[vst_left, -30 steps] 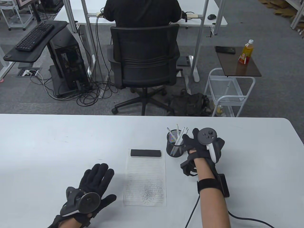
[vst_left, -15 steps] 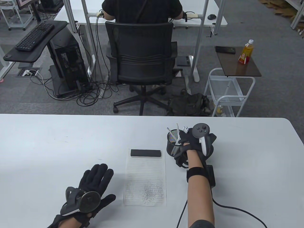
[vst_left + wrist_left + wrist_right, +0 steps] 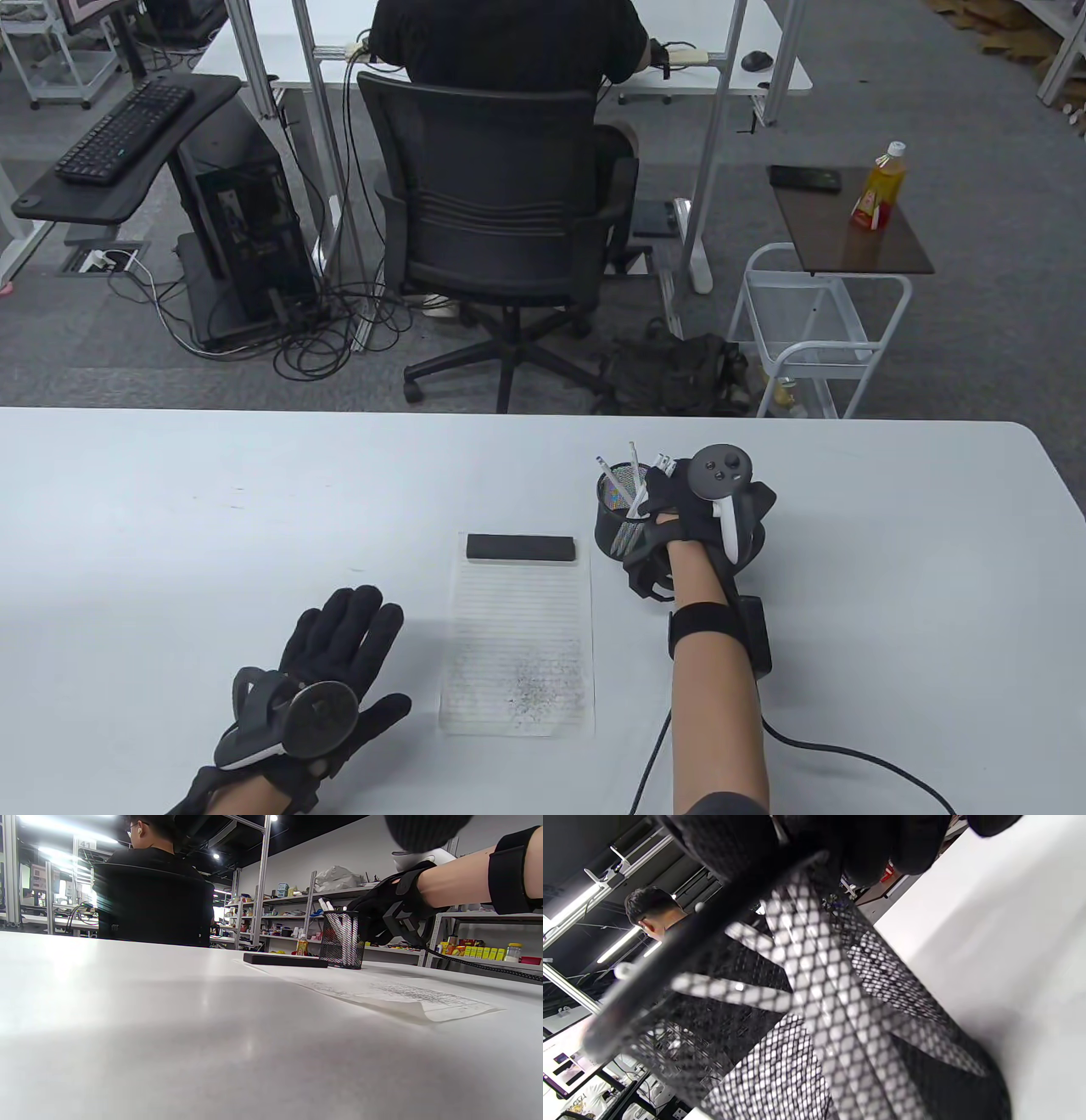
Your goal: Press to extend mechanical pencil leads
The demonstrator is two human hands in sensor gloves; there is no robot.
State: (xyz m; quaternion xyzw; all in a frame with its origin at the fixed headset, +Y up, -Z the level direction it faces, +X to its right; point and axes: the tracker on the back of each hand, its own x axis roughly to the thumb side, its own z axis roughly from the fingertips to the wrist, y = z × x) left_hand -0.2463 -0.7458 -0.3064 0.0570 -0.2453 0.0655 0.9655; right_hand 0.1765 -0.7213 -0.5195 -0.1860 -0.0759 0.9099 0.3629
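A black mesh pen cup [image 3: 612,528] stands on the white table [image 3: 170,509], right of centre, with several white mechanical pencils [image 3: 607,475] in it. My right hand [image 3: 670,501] reaches over the cup's right rim. Its thumb and fingers close on a white pencil still standing in the cup. The right wrist view shows the mesh cup [image 3: 840,1018] up close with the gloved fingers [image 3: 874,853] above its rim. My left hand [image 3: 352,637] rests flat on the table at the front left, fingers spread, holding nothing. The left wrist view shows the cup [image 3: 342,940] and my right hand [image 3: 382,916].
A lined sheet of paper [image 3: 517,645] with pencil scribbles lies between my hands, and a black block [image 3: 520,548] rests on its far edge. A cable [image 3: 848,751] trails from my right wrist. A person on an office chair [image 3: 501,212] sits beyond the table's far edge.
My right hand has moved left from beside the cup onto its right rim and closed its fingers on a pencil. My left hand has stayed put.
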